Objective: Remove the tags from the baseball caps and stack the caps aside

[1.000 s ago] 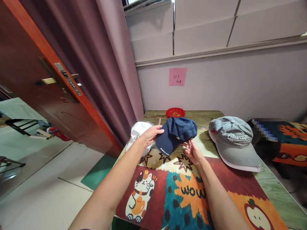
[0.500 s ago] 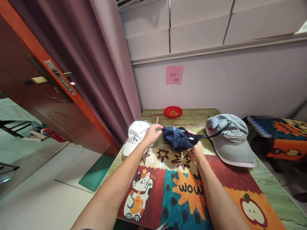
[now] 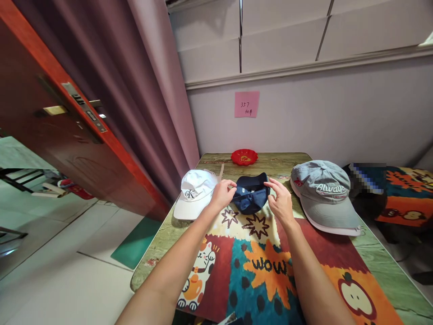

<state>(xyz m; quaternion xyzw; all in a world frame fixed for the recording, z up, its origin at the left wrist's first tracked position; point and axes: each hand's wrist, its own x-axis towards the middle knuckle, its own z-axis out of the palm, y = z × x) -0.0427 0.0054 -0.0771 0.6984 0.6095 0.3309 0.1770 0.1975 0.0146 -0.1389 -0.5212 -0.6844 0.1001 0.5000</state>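
Between my hands is a navy cap, its brim toward the wall and its crown toward me. My left hand pinches its left edge, and my right hand pinches the right edge near the brim. Just left of my left hand sits a white cap with black letters on its front. A grey cap with white lettering rests to the right, its brim toward me.
A red scalloped dish lies at the back of the table. A colourful printed mat covers the middle. Behind stands a wall with a pink note; a curtain and open door are at left.
The navy cap has turned so that its brim points to the wall. My right hand has moved up from beneath it to its right edge; my left hand has shifted slightly right.
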